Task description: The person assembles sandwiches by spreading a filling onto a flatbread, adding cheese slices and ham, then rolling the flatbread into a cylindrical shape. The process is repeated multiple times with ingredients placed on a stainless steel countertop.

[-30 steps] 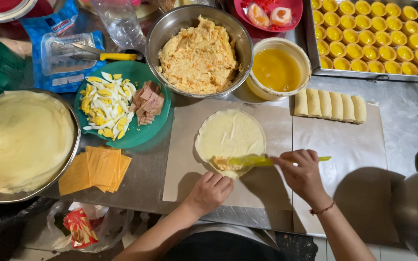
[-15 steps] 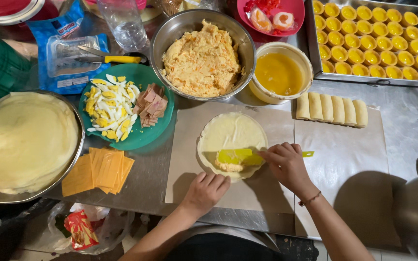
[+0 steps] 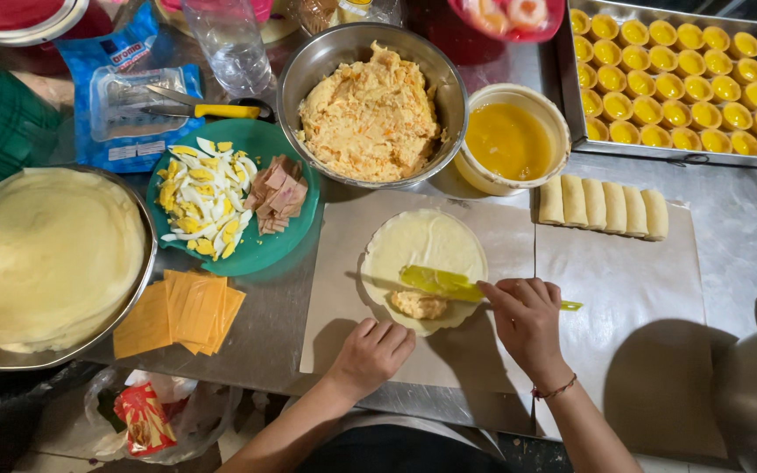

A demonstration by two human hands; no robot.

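Head view: looking straight down on a steel worktable covered with food prep.
Right hand: clenched around a yellow-green spatula, fingers over the handle, blade lying across the round wrapper.
Left hand: grasping nothing; fingertips pressed flat on the paper sheet just below the wrapper's near edge.
Wrapper: thin pale disc, flat on the paper sheet at table centre, between the two hands and the big filling bowl.
Filling dab: small lump on the wrapper's near side, just under the spatula blade.
Handling, wrapper: judged very light, limp and easily torn; best lifted by the near rim with fingertips, not pinched mid-sheet.
Handling, filling: looks soft and pasty, likely to stick to the blade.
Filling bowl: steel, heaped with orange-flecked mash, behind the wrapper.
Yellow liquid bowl: just right of the filling bowl.
Finished rolls: five in a row on the paper, right of the wrapper.
Green plate: chopped egg and diced ham, left of the wrapper.
Cheese slices: stacked on the table, near the plate.
Wrapper stack: in a large pan, far left.
Tart tray: filled shells, top right.
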